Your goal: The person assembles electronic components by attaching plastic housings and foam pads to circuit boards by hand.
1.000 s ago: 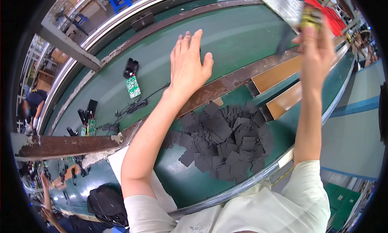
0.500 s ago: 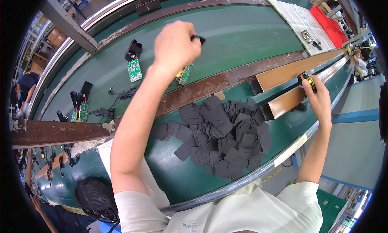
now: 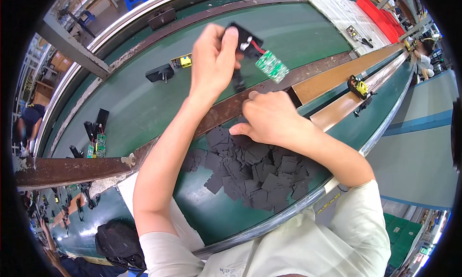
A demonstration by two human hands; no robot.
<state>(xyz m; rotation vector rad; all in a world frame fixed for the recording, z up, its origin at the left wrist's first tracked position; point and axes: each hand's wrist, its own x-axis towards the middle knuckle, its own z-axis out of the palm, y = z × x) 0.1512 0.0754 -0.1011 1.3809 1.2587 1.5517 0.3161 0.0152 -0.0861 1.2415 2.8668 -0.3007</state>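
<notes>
1. Green bench [image 3: 144,104]: I see other assemblies awaiting work.
2. Pile of dark grey foam squares [image 3: 250,169]: my right hand [image 3: 272,120] rests here, fingers curled; pinch unclear.
3. Left hand [image 3: 214,60] pinches black plastic module with green circuit board [image 3: 255,48] aloft; pad seemingly not yet fitted.

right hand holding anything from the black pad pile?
No. The right hand lies fingers-down on the top edge of the black pad pile with nothing visibly gripped; the left hand holds the black part with the green board.
</notes>
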